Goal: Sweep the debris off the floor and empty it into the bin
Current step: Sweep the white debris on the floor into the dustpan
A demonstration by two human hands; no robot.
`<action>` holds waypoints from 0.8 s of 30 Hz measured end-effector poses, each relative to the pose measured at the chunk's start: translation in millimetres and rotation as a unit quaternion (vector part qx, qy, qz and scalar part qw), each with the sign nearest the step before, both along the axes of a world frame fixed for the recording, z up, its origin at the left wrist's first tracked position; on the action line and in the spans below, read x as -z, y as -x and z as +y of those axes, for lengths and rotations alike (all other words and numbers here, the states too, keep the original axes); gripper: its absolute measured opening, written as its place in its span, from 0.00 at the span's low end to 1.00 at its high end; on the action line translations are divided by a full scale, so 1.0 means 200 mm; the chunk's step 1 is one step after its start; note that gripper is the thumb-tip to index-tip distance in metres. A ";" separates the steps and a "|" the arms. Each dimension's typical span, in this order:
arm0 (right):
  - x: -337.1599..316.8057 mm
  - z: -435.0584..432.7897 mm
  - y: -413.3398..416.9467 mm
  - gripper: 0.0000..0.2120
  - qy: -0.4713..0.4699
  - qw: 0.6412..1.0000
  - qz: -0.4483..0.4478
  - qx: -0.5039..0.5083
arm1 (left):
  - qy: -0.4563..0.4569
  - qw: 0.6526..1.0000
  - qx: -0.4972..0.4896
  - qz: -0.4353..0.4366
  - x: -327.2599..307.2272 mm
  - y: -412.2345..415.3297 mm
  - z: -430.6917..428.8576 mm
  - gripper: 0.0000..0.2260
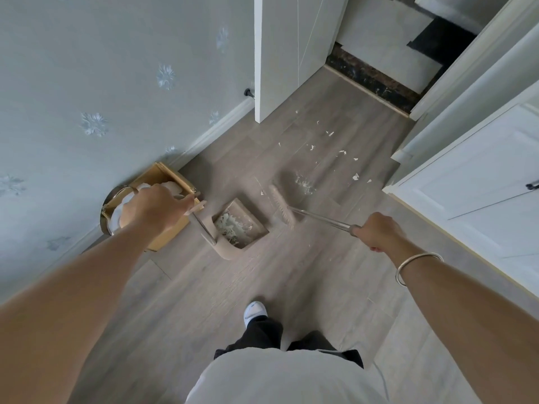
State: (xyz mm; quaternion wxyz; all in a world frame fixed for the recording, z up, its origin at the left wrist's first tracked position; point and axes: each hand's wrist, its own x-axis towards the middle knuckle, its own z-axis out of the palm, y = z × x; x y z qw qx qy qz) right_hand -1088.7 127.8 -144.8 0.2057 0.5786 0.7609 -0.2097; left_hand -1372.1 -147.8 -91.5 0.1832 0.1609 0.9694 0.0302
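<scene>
Shoe [255,313] and dark trousers showing nearest me. Left hand [154,208] closing round dustpan handle; dustpan [240,228] sitting just right of bin [163,182], already holding scraps. Right hand [376,231] gripping broom [281,207] handle, bristles resting beside dustpan mouth. Debris [326,147] lying beyond dustpan, well apart from bin. I'm judging sweeping underway; next stroke needing reach outward, then drag toward dustpan.

grey wood-plank floor [291,287] runs under soft, even light. a pale wall [87,68] with raised floral motifs stands left, a white open door [280,53] ahead, and white panelled cabinets [481,185] right.
</scene>
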 end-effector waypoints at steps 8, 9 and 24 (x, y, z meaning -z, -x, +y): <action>0.11 0.08 0.32 0.15 0.070 0.981 0.117 0.137 | -0.011 1.000 -0.022 0.008 -0.03 0.16 0.07 0.28; 0.13 0.10 0.36 0.16 0.090 0.973 0.133 0.165 | -0.012 1.000 -0.027 0.009 -0.02 0.18 0.08 0.28; 0.30 0.56 1.11 0.08 0.347 0.906 0.148 0.193 | 0.049 0.991 -0.125 0.002 0.07 0.37 0.41 0.26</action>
